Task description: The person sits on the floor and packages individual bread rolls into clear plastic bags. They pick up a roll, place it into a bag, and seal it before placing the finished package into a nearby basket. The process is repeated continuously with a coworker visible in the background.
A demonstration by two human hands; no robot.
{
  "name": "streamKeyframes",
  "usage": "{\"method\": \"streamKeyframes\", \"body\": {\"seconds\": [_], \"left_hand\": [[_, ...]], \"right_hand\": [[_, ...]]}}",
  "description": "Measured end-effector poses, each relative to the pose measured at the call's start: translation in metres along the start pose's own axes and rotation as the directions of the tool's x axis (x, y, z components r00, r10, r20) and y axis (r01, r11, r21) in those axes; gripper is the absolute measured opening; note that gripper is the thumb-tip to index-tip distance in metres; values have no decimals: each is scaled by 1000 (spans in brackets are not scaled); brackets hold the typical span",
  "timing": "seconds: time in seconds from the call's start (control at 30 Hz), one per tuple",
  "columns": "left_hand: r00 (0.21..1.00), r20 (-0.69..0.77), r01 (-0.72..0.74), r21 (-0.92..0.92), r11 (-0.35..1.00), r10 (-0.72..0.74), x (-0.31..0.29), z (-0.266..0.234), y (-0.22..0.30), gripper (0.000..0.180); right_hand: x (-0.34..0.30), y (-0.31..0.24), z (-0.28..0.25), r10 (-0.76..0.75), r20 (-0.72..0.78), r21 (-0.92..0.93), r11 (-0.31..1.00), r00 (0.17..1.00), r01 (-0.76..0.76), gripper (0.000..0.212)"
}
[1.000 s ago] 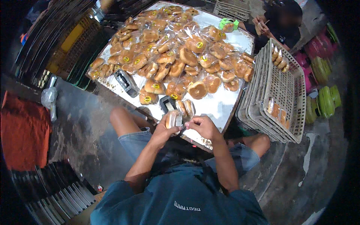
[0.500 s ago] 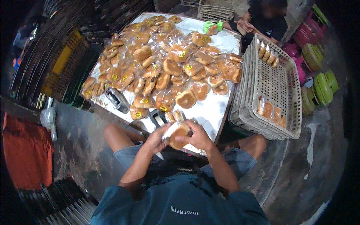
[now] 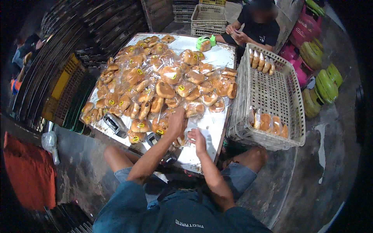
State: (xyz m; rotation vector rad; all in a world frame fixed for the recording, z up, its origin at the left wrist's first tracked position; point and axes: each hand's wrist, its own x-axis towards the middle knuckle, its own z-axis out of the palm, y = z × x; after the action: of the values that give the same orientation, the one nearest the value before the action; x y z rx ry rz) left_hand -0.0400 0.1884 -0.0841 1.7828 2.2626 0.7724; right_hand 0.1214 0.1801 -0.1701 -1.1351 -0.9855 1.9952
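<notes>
Many bread buns in clear bags, several with round yellow stickers, cover the white table (image 3: 211, 147). My left hand (image 3: 177, 123) reaches over the near edge of this pile, its fingers curled down onto a bagged bun that the hand mostly hides. Just right of it lies another bagged bun (image 3: 194, 109), close to the fingertips. My right hand (image 3: 198, 140) hovers over bare white tabletop, open, fingers stretched and nothing in it. Beside my left forearm sits a black tape dispenser (image 3: 152, 139), partly covered by the arm. A grey dispenser (image 3: 115, 125) stands farther left.
Stacked pale plastic crates (image 3: 268, 85) stand at the right, rows of bagged buns in the top one. Across the table sits a person (image 3: 258, 27) near a green tape dispenser (image 3: 206, 42). Dark stacked trays (image 3: 58, 42) rise at the left; green and pink gas cylinders (image 3: 325, 86) are far right.
My hands have parted from the bun they held together near the table's front edge. The left has reached forward to the pile; the right has opened. The whole view has shifted slightly.
</notes>
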Motion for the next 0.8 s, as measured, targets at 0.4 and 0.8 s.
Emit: {"method": "streamKeyframes", "body": {"seconds": [0.4, 0.8], "left_hand": [[844, 402, 364, -916, -172, -355, -123, -84, 58, 34], [870, 259, 315, -947, 69, -419, -149, -87, 58, 46]], "right_hand": [[-83, -95, 16, -328, 410, -47, 924, 851, 379, 29], [-108, -90, 34, -575, 154, -683, 526, 804, 506, 29]]}}
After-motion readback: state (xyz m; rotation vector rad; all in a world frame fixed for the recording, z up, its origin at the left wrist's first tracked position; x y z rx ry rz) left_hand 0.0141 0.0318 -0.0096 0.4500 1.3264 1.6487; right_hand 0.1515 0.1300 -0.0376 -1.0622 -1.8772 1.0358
